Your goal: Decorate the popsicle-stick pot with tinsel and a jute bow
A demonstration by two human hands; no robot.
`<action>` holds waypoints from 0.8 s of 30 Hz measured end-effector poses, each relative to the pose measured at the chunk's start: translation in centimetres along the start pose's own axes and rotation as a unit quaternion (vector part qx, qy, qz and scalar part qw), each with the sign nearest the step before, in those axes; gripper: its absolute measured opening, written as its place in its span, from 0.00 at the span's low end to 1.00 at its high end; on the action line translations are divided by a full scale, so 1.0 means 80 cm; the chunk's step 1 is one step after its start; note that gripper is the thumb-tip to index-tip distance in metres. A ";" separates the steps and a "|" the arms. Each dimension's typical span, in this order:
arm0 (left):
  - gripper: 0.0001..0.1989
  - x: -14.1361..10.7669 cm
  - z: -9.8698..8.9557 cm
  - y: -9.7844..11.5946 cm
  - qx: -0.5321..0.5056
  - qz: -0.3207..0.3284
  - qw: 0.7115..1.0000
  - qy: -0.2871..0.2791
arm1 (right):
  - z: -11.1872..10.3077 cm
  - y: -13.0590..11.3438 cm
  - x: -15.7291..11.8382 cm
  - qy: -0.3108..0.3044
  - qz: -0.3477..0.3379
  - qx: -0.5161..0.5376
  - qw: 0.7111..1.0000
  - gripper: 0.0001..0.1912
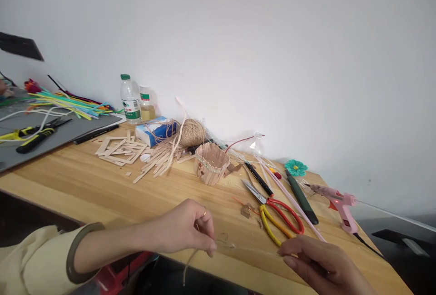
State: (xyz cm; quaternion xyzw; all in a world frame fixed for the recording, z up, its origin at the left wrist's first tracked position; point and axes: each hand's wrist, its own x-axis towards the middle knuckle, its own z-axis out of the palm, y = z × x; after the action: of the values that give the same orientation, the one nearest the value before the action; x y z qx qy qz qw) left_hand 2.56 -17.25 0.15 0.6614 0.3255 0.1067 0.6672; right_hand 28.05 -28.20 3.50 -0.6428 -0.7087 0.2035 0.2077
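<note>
One right hand [315, 261] closed its fingertips near one pair of scissors [272, 211], any contents impossible to tell, while one left hand [187, 227] pinched one twine strand [185, 267] dangling past the front edge of one table [102, 199].

Wooden table [85, 186]; on it: scissors [264, 201]; 1 glue gun [343, 200]; basket [206, 174]; sticks [162, 159]

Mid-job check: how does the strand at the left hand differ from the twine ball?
The strand is one thin visible length; the twine ball is many turns wound together. The strand dangles from the left hand; the twine ball sits beside the blue pack. Both look tan.
</note>
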 end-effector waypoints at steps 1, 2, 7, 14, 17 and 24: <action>0.08 0.001 -0.001 -0.001 0.004 0.007 1.000 0.002 | -0.003 0.002 0.002 0.001 -0.004 -0.005 1.000 0.12; 0.08 0.001 -0.003 -0.003 0.010 0.011 1.000 0.006 | -0.006 0.007 0.004 0.012 -0.005 -0.010 1.000 0.13; 0.06 0.003 -0.030 -0.013 0.057 0.044 0.995 0.065 | -0.027 0.052 0.012 0.118 0.037 -0.039 0.992 0.18; 0.06 -0.008 -0.053 0.001 0.123 0.061 0.989 0.062 | -0.034 0.085 0.019 0.129 0.033 -0.124 0.983 0.19; 0.07 -0.013 -0.062 0.007 0.192 0.046 0.980 0.006 | -0.034 0.075 0.024 0.154 0.019 -0.152 0.976 0.18; 0.22 0.016 -0.032 0.039 0.113 0.082 0.990 0.016 | 0.010 -0.005 0.061 0.056 -0.051 -0.019 0.997 0.14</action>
State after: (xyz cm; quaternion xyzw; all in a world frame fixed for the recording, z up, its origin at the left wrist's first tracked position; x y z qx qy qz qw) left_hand 2.94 -14.13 2.99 0.7551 0.2909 0.1344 0.5719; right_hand 26.83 -23.43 3.24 -0.6198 -0.7319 0.1428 0.2445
